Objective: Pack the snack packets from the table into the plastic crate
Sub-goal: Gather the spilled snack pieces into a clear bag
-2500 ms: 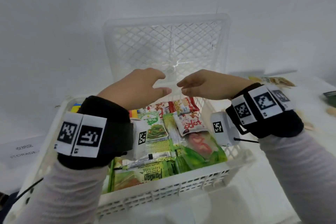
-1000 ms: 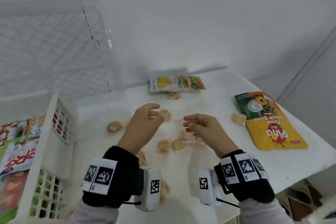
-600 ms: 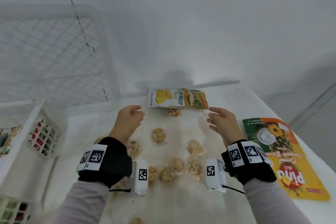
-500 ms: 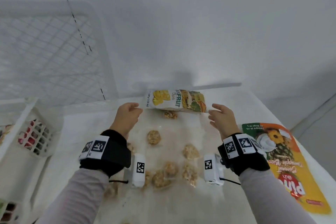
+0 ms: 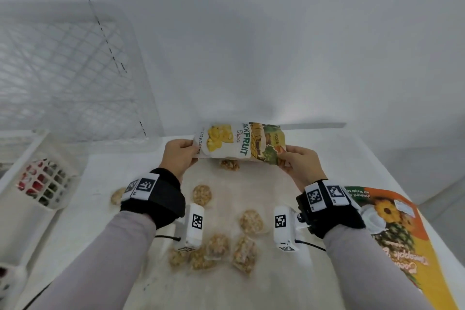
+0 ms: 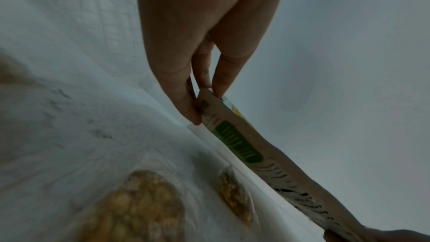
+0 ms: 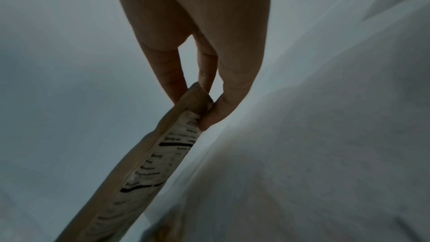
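Note:
A white and green jackfruit chips packet (image 5: 241,143) is held near the table's far edge, tilted up off the table. My left hand (image 5: 179,156) pinches its left end and my right hand (image 5: 297,161) pinches its right end. In the left wrist view the thumb and fingers of my left hand (image 6: 204,98) clamp the packet (image 6: 256,152) at its edge; in the right wrist view my right hand (image 7: 200,102) does the same on the packet (image 7: 149,163). The white plastic crate (image 5: 37,184) stands at the left with packets inside.
Several small clear-wrapped snack packets (image 5: 247,221) lie scattered on the white table (image 5: 251,284) between my arms. A large orange and green pineapple biscuit packet (image 5: 392,229) lies at the right. A second white crate (image 5: 63,70) leans against the wall at the back left.
Both hands came away from the crate, reached across the table and closed on the ends of the jackfruit packet, which has tilted up from where it lay.

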`<state>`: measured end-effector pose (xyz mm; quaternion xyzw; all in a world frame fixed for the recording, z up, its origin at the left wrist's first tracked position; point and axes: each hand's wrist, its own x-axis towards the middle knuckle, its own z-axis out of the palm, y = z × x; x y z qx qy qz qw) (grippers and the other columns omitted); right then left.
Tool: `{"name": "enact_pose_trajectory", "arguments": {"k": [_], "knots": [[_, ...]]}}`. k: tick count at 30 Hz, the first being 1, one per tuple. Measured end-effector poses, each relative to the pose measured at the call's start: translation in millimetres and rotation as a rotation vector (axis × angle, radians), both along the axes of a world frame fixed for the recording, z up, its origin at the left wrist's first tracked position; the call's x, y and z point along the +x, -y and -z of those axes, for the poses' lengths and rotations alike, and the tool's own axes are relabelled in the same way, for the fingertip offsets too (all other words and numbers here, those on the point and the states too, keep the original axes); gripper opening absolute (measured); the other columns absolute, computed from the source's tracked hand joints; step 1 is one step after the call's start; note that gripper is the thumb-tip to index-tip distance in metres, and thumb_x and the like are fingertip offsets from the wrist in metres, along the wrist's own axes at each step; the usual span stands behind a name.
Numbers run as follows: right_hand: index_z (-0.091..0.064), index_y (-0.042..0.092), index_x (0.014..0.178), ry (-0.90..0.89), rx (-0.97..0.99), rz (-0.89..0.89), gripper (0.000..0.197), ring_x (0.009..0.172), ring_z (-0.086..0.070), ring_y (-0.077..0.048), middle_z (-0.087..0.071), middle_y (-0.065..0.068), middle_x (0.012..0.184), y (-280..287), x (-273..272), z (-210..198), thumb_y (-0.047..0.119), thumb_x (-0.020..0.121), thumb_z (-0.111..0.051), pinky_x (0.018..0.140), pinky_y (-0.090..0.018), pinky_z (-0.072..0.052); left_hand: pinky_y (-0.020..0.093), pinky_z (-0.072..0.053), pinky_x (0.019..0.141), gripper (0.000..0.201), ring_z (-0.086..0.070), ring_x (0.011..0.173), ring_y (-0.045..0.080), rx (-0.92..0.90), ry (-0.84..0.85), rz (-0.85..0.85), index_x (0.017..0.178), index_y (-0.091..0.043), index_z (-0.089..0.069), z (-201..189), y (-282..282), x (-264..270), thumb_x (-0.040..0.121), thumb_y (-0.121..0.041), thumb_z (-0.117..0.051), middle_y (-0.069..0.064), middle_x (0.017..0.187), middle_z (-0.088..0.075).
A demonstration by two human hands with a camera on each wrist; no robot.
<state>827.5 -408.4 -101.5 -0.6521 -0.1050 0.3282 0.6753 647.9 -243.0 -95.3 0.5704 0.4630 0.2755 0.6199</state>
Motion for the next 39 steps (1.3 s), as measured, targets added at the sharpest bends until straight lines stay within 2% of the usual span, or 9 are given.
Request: {"name": "enact_pose_trajectory", "arguments": {"k": [6, 12, 15, 18, 25, 28, 32, 36, 39], "knots": [[-0.058, -0.009, 0.110, -0.037, 0.206, -0.065, 0.029, 0.082, -0.067, -0.027, -0.067, -0.023, 0.101, -0.3, -24.3, -26.2, -0.013, 0.082, -0.057, 0.067, -0.031, -0.059, 0.028, -0.040, 0.072, 0.016, -0.049, 0.088, 0.022, 0.080, 0.009, -0.007, 0.091, 0.005, -0.063, -5.8, -3.0, -18.5, 0.085, 0.011, -0.050, 0.015, 0.094, -0.059], [-0.067, 0.011, 0.097, 0.234, 0.171, -0.019, 0.017, 0.091, -0.067, -0.027, -0.070, -0.015, 0.099, -15.8, -77.3, -33.7, 0.005, 0.081, -0.069, 0.083, -0.041, -0.056, 0.031, -0.037, 0.102, 0.050, -0.043, 0.126, 0.021, 0.355, -0.161, -0.114, 0.139, -0.007, -0.037, -17.9, 4.9, -25.0, 0.093, -0.012, -0.054, 0.002, 0.128, -0.047], [-0.070, 0.010, 0.088, 0.362, 0.132, -0.046, 0.016, 0.089, -0.064, -0.029, -0.067, -0.017, 0.093, -22.3, -101.1, -35.5, 0.021, 0.091, -0.060, 0.083, -0.048, -0.054, 0.028, -0.044, 0.097, 0.029, -0.055, 0.117, 0.013, 0.485, -0.032, 0.045, 0.120, -0.019, -0.058, -38.4, 27.5, -24.0, 0.092, -0.027, -0.057, -0.005, 0.120, -0.061], [-0.066, 0.001, 0.104, 0.199, 0.166, -0.138, 0.028, 0.097, -0.064, -0.027, -0.058, -0.021, 0.113, -26.9, -119.6, -35.4, 0.017, 0.098, -0.044, 0.081, -0.037, -0.058, 0.013, -0.045, 0.085, 0.029, -0.059, 0.102, -0.003, 0.515, -0.018, 0.186, 0.111, -0.029, -0.059, -52.7, 49.0, -24.4, 0.083, -0.037, -0.066, -0.018, 0.106, -0.064], [-0.066, 0.007, 0.111, 0.295, 0.042, -0.263, 0.034, 0.092, -0.066, -0.021, -0.063, -0.013, 0.111, -24.8, -134.9, -36.2, -0.003, 0.089, -0.041, 0.087, -0.040, -0.054, 0.018, -0.049, 0.074, 0.034, -0.058, 0.089, 0.009, 0.938, -0.187, 0.214, 0.104, -0.016, -0.052, -58.2, 67.5, -48.1, 0.080, 0.008, -0.050, -0.007, 0.092, -0.059], [-0.070, 0.014, 0.100, 0.443, -0.035, -0.287, 0.031, 0.086, -0.065, -0.021, -0.069, -0.010, 0.093, -21.6, -135.6, -36.6, 0.001, 0.087, -0.046, 0.086, -0.041, -0.053, 0.021, -0.043, 0.072, 0.028, -0.053, 0.079, 0.016, 1.100, -0.244, 0.113, 0.087, -0.006, -0.061, -56.8, 64.5, -56.8, 0.077, 0.015, -0.046, -0.001, 0.084, -0.057], [-0.072, 0.015, 0.104, 0.702, -0.119, -0.490, 0.035, 0.069, -0.056, 0.007, -0.061, 0.014, 0.074, -18.3, -142.2, -42.1, 0.002, 0.084, -0.047, 0.067, -0.006, -0.042, 0.017, -0.032, 0.101, 0.041, -0.054, 0.118, 0.023, 1.076, -0.372, 0.043, 0.120, -0.002, -0.062, -53.4, 56.5, -59.6, 0.085, 0.011, -0.046, 0.013, 0.127, -0.059], [-0.072, 0.012, 0.094, 1.126, -0.167, -0.348, 0.026, 0.075, -0.046, -0.008, -0.052, 0.006, 0.081, -20.3, -140.0, -54.1, 0.004, 0.085, -0.049, 0.075, -0.020, -0.043, 0.004, -0.022, 0.099, 0.049, -0.053, 0.120, 0.026, 1.080, -0.351, 0.136, 0.123, 0.002, -0.058, -50.7, 57.1, -63.7, 0.077, 0.017, -0.049, 0.015, 0.128, -0.058], [-0.070, 0.006, 0.097, 1.401, -0.161, -0.370, 0.025, 0.089, -0.052, -0.017, -0.058, -0.003, 0.097, -30.2, -141.2, -68.8, 0.001, 0.085, -0.050, 0.078, -0.024, -0.045, 0.009, -0.026, 0.099, 0.049, -0.055, 0.116, 0.029, 1.105, -0.325, 0.172, 0.121, 0.004, -0.059, -49.7, 58.8, -66.6, 0.075, 0.020, -0.049, 0.017, 0.125, -0.059]]}}
